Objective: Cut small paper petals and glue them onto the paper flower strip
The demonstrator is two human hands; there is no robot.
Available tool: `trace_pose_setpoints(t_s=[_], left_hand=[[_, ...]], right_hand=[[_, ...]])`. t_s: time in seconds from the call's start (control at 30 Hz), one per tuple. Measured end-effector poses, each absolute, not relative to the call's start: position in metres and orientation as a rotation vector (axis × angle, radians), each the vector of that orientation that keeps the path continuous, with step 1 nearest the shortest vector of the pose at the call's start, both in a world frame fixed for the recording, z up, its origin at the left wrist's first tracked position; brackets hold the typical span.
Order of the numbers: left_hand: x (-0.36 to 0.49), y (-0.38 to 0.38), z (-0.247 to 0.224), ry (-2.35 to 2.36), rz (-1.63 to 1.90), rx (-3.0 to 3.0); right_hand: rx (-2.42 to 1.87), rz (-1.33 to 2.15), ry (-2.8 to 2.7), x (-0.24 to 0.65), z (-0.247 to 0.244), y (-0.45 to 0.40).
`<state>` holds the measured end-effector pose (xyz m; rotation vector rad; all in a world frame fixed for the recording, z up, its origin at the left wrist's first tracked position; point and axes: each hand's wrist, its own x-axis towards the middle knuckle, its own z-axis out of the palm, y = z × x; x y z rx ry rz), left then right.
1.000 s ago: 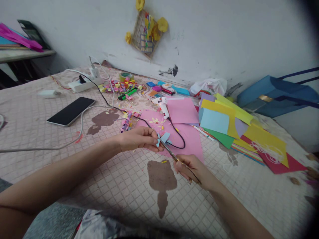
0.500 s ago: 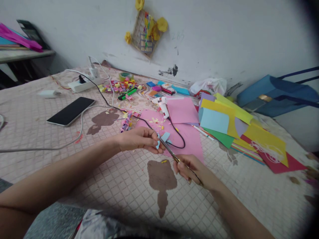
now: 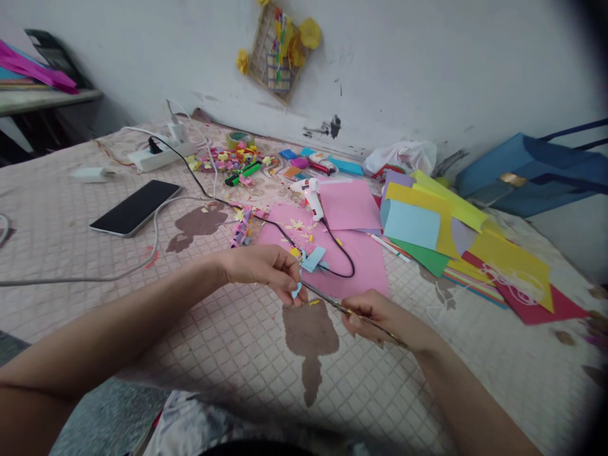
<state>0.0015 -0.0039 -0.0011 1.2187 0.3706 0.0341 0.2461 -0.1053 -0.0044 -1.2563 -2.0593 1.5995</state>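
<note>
Near the middle of the table, my left hand (image 3: 273, 272) pinches a small light blue paper piece (image 3: 296, 291) between its fingertips. My right hand (image 3: 373, 316) is closed around the handles of a pair of scissors (image 3: 332, 303), whose blades point left and reach the fingers of my left hand. Whether the blades touch the paper is too small to tell. Just beyond the fingers, light blue paper scraps (image 3: 314, 259) lie on a pink sheet (image 3: 365, 266). A white glue gun (image 3: 311, 199) with a black cord rests farther back on the pink paper.
A black phone (image 3: 136, 208) and a white power strip (image 3: 152, 157) with cables are on the left. Small coloured paper pieces (image 3: 223, 158) lie at the back. Stacked coloured sheets (image 3: 411, 225) and a blue bag (image 3: 527, 174) are on the right.
The scissors and my right hand have shifted slightly right, and the blades lie at a flatter angle. The blue piece in my left hand has moved slightly down and left.
</note>
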Motion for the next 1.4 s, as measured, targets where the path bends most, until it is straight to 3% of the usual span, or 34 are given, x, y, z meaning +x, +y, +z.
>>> trace_pose_setpoints(t_s=[1.4], left_hand=[[0.001, -0.0036, -0.0033, 0.355, -0.126, 1.255]], right_hand=[[-1.208, 1.643, -2.157, 0.2487, -0.0046, -0.1036]])
